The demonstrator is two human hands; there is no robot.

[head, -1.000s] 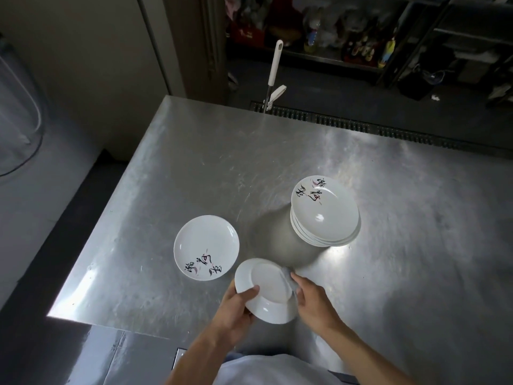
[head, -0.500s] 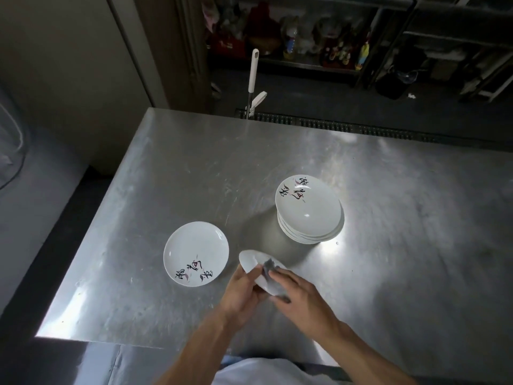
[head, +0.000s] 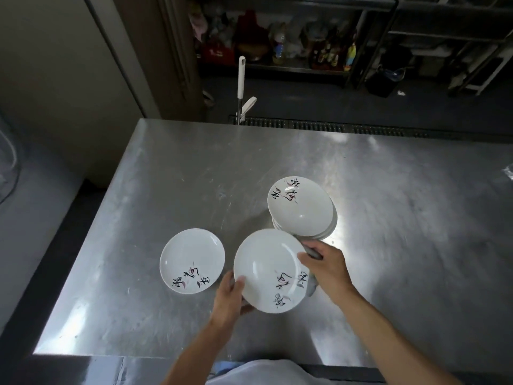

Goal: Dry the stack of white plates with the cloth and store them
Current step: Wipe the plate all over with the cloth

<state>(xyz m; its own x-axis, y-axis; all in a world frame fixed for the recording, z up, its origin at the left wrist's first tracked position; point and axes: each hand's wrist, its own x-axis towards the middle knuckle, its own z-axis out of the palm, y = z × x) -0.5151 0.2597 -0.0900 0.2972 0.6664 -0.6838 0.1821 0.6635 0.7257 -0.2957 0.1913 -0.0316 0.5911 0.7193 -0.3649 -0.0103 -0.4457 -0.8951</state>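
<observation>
Held plate (head: 270, 269) turned face-up; left hand (head: 229, 297), right hand (head: 326, 266) grip rim.

We see a scuffed steel counter (head: 194, 176). On it a single white plate (head: 191, 259) lies face up; at its two o'clock, well apart, stands a stack of plates (head: 301, 207).

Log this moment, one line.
left hand: grips held plate | right hand: holds cloth at its rim | stack, single plate: on table
</observation>
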